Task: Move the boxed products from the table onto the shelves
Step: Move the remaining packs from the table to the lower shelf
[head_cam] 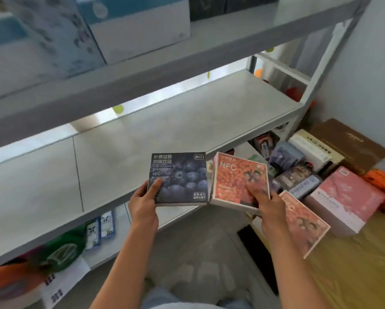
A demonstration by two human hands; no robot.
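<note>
My left hand (142, 202) grips the blueberry box (180, 177) by its lower left corner, thumb on top, box held just over the front edge of the middle shelf (120, 139). Right hand (267, 208) grips the orange NFC box (239, 180) beside it. More boxes incl. a pink box (343, 197) sit on the wooden tabletop (354, 264) at right.
</note>
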